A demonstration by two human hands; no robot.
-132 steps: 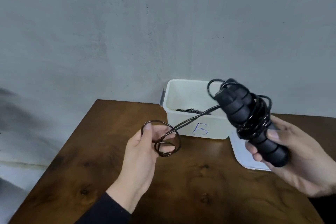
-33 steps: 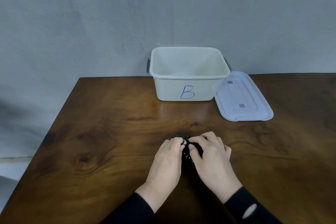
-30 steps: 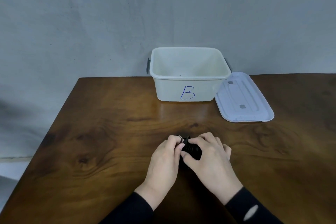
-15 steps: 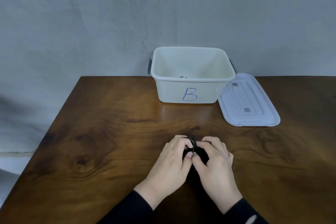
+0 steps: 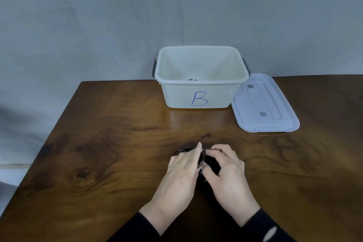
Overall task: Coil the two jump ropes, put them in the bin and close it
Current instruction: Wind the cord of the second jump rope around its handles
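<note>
Down on the brown wooden table (image 5: 98, 163), nearer the camera than the one white bin (image 5: 198, 96), two hands work a single black jump rope (image 5: 208, 163) that is bundled into a dark coil between them. On one side, the left hand (image 5: 182, 171) lies with its fingers curled over the coil and its forefinger raised, and a thin loop of cord shows just beyond its knuckles. On the other, the right hand (image 5: 227, 171) wraps around the bundle, thumb and fingertips pinching the cord at the top; the two hands touch each other over the rope. Most of the coil is hidden under the palms, so how tightly it is wound cannot be told. Both wrists wear dark sleeves (image 5: 261, 226). Behind the hands, the bin stands open at the far edge of the table against the grey wall (image 5: 117, 15), with one blue handwritten letter B (image 5: 199, 99) on its front wall and dark latches at both ends. Inside the bin, a small dark bit of a second jump rope (image 5: 191, 79) peeks above the near rim, the rest out of sight. Just to the right of the bin, touching or nearly touching its side, one pale lid (image 5: 263, 104) lies flat on the table
</note>
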